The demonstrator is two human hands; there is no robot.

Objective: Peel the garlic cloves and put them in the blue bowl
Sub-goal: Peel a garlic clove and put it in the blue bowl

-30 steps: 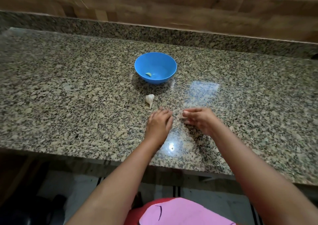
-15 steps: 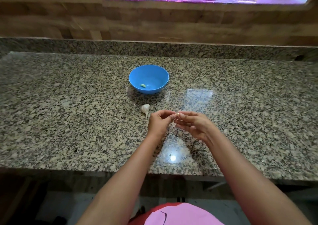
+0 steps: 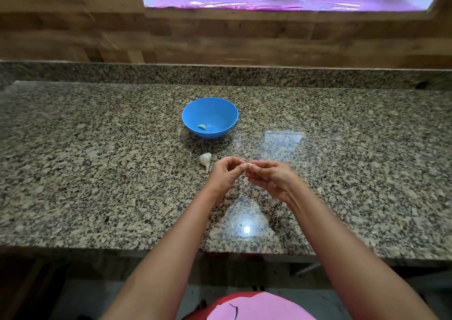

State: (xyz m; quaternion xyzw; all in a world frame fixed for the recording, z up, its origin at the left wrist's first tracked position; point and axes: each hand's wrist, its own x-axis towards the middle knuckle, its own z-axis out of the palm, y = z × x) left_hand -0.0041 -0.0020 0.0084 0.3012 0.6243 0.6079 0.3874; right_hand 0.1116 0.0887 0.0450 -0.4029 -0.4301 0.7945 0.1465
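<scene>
A blue bowl (image 3: pixel 210 117) stands on the granite counter (image 3: pixel 97 173) with one peeled clove (image 3: pixel 202 126) lying inside. A pale garlic piece with papery skin (image 3: pixel 205 159) lies on the counter just in front of the bowl. My left hand (image 3: pixel 223 173) and my right hand (image 3: pixel 270 176) meet above the counter, to the right of that piece. Between their fingertips they pinch a small garlic clove (image 3: pixel 248 165), mostly hidden by the fingers.
A granite upstand and a wooden wall run along the back, with a window ledge (image 3: pixel 281 3) above. The counter's front edge (image 3: pixel 171 250) lies close to my body. A bright light reflection (image 3: pixel 245 228) shows on the counter below my hands.
My hands rose from the counter surface and came together, now pinching a small clove between them. The camera tilted up, bringing the window into view.
</scene>
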